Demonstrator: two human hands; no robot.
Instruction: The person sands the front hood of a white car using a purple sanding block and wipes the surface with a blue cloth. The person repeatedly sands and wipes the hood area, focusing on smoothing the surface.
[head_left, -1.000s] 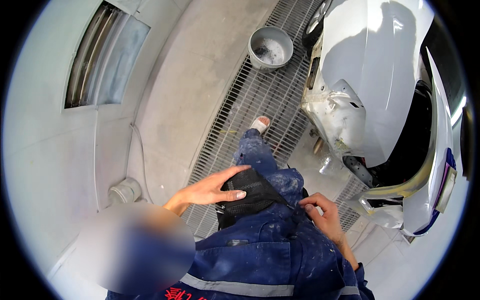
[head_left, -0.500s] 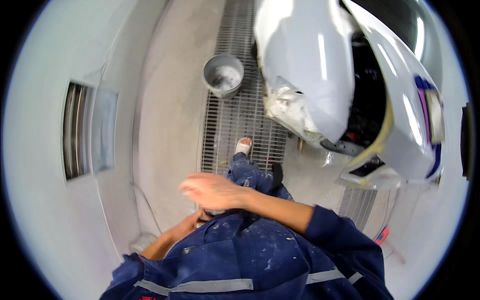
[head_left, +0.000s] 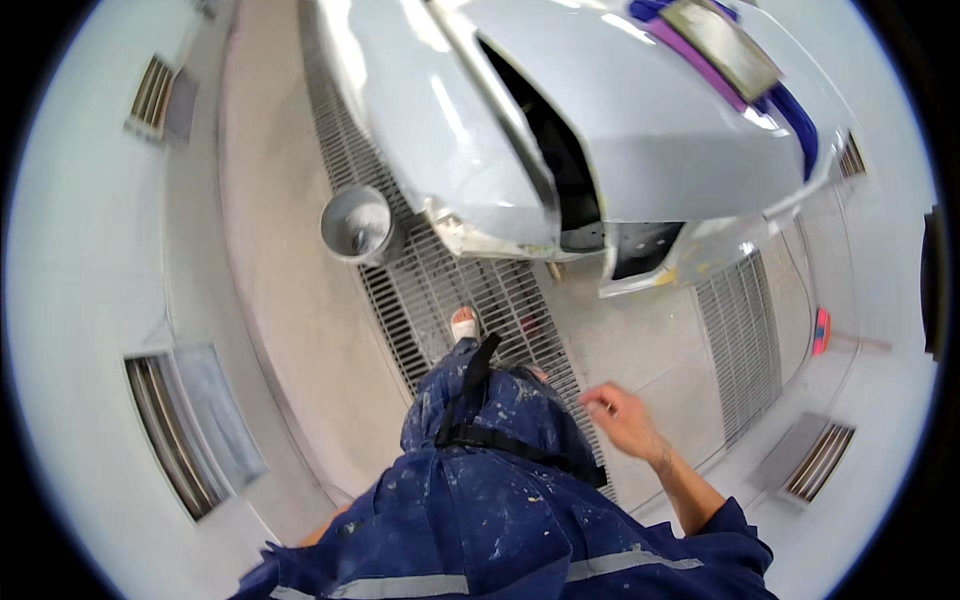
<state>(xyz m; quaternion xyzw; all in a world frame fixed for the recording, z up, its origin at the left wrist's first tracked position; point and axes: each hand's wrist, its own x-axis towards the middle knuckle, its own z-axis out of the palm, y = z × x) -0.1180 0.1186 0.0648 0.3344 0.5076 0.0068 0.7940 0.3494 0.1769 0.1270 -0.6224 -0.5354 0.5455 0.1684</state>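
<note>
My right hand (head_left: 622, 420) hangs in the air to the right of my legs, its fingers loosely bent and a little apart, with nothing visible in them. Only a bit of my left forearm (head_left: 322, 524) shows at the lower left; the left hand itself is hidden behind my blue coverall (head_left: 490, 510). A black strap (head_left: 476, 375) dangles across the coverall's front. Ahead of me stands a grey-white car body (head_left: 690, 150) with dark gaps between its panels. On it lie a blue cloth (head_left: 797, 130), a purple sheet (head_left: 697, 62) and a pale rectangular pad (head_left: 722, 48).
A grey bucket (head_left: 338, 215) with whitish residue inside stands at the edge of the metal floor grate (head_left: 400, 345), left of the car. My sandalled foot (head_left: 464, 322) is on that grate. Another grate (head_left: 738, 335) and a red-and-blue item (head_left: 821, 331) are at right. Vents (head_left: 170, 430) line the walls.
My right hand has swung from in front of my body out to the right. My left hand has dropped out of sight. The view has turned right, so the car and bucket appear shifted left.
</note>
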